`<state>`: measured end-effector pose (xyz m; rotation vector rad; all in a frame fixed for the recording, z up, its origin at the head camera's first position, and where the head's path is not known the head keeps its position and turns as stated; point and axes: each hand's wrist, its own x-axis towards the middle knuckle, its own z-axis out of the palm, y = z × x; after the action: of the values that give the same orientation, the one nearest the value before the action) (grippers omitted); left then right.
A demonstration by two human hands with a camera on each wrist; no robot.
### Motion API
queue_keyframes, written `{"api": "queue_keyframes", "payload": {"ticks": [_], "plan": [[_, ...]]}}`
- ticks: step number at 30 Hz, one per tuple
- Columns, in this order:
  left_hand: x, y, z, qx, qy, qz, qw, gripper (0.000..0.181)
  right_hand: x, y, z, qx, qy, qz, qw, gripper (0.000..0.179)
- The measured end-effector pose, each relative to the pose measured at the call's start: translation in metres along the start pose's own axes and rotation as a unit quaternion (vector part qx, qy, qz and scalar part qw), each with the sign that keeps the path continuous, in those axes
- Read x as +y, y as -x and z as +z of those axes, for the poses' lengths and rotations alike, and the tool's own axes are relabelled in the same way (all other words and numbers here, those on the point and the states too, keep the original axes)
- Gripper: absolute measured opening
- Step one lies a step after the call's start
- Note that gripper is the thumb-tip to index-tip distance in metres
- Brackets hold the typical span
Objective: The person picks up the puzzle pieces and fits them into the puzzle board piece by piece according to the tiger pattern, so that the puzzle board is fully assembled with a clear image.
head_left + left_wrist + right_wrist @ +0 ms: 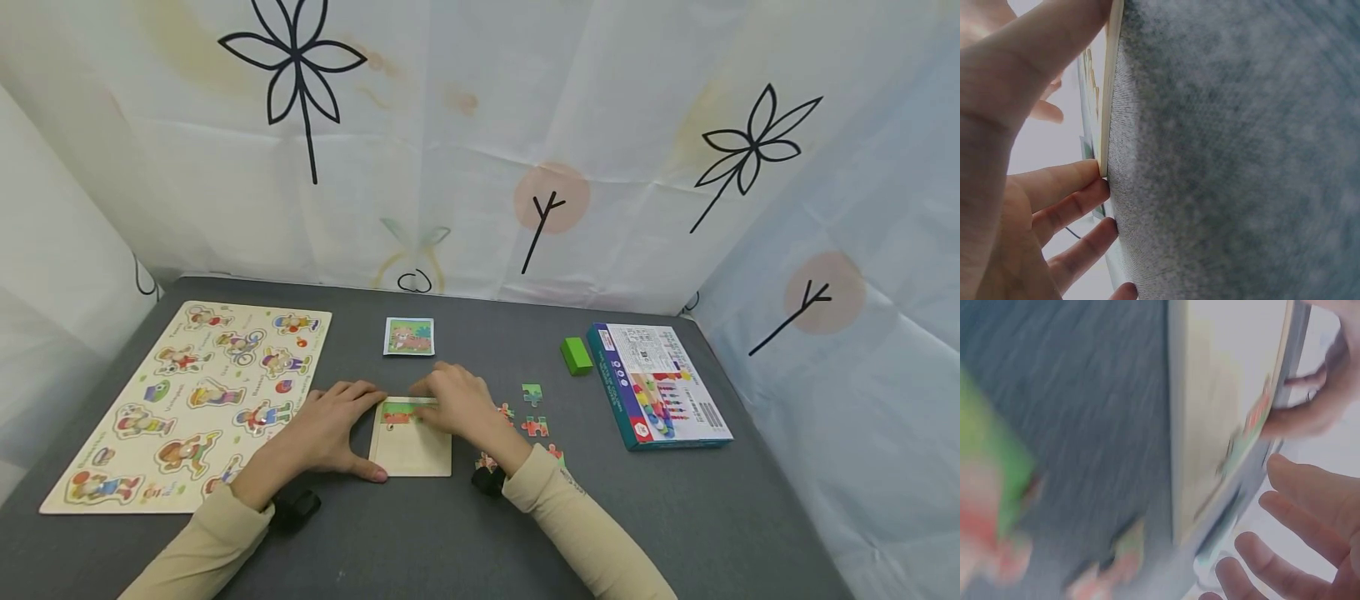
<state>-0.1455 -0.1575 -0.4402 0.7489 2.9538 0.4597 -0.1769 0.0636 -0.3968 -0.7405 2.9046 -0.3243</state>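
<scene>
A small wooden puzzle board lies flat on the grey table, with a few joined red and green pieces along its far edge. My left hand holds its left side, thumb at the near corner and forefinger at the far corner. In the left wrist view the fingers meet the board's edge. Over the far right part of the board is my right hand. In the right wrist view its fingers are spread and loosely bent beside the board, with nothing seen between them.
Loose jigsaw pieces lie right of the board, some partly behind the right forearm. A picture card lies beyond it. A large character puzzle is at left; a green block and a boxed game are at right.
</scene>
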Motion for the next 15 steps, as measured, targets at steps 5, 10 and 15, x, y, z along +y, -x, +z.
{"api": "queue_keyframes", "payload": {"ticks": [5, 10, 15], "plan": [[0.000, -0.001, 0.000, 0.000, -0.001, -0.001, 1.0000, 0.112, 0.023, 0.008, -0.012, 0.017, -0.008, 0.003, 0.9998, 0.029], [0.000, 0.000, 0.001, 0.003, -0.002, 0.000, 1.0000, 0.113, 0.047, 0.017, -0.020, 0.024, -0.012, 0.021, 0.9994, 0.033], [0.000, 0.000, 0.001, 0.006, 0.000, 0.002, 1.0000, 0.112, 0.069, 0.025, -0.024, 0.023, -0.006, 0.041, 0.9989, 0.036]]}}
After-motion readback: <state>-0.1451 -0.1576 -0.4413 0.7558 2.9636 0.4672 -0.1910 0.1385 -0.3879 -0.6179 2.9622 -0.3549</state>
